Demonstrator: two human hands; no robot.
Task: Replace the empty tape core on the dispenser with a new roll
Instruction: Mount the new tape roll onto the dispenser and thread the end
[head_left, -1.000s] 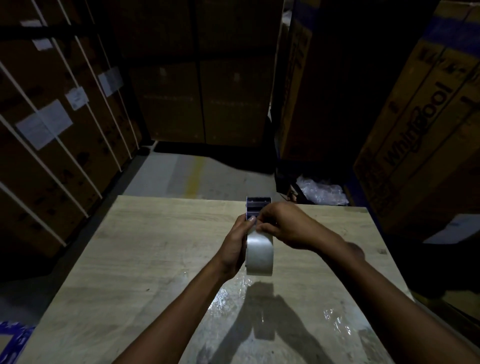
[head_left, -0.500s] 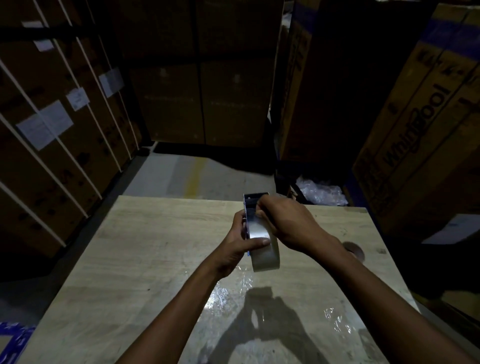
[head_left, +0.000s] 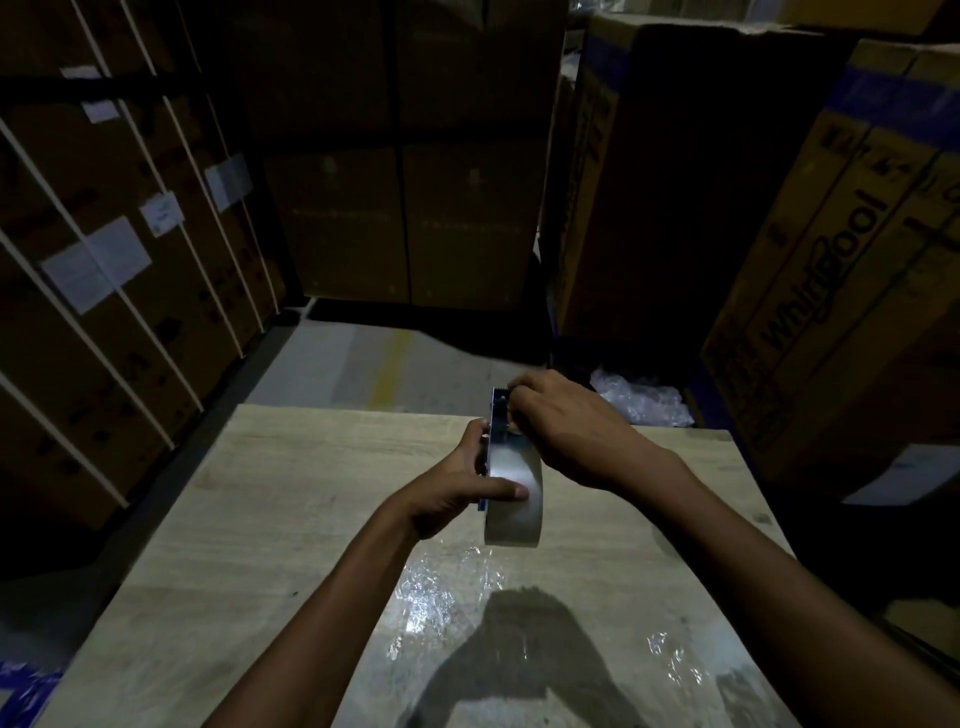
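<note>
Cartons are stacked all round, and the only writing that can be read is "Whirlpool" down the side of the big carton (head_left: 831, 291) on the right. White paper labels (head_left: 96, 270) are stuck on the strapped cartons at the left, but their print is too small and dim to be made out.

Next down in size, the wooden tabletop (head_left: 270, 519) is seen in the near half of the view, with clear plastic film (head_left: 441, 587) lying crinkled on its near part and more crumpled plastic (head_left: 644, 402) on the floor beyond its far right edge.

Above the middle of the tabletop, clear of the wood, the new roll (head_left: 514, 501) is held up on edge, and it appears to be seated already in the blue dispenser (head_left: 496, 415), whose toothed end points away. No empty core is to be seen, so the swap itself is judged done; threading the tape end through to the cutter looks to be what is left.

The left hand (head_left: 457, 478) is closed round the dispenser's left side, thumb pressed flat on the roll's face. The right hand (head_left: 566, 431) is curled over the far end, its fingers pinched together near the teeth, on the tape's free end as far as can be judged; the tape there cannot be seen outright.
</note>
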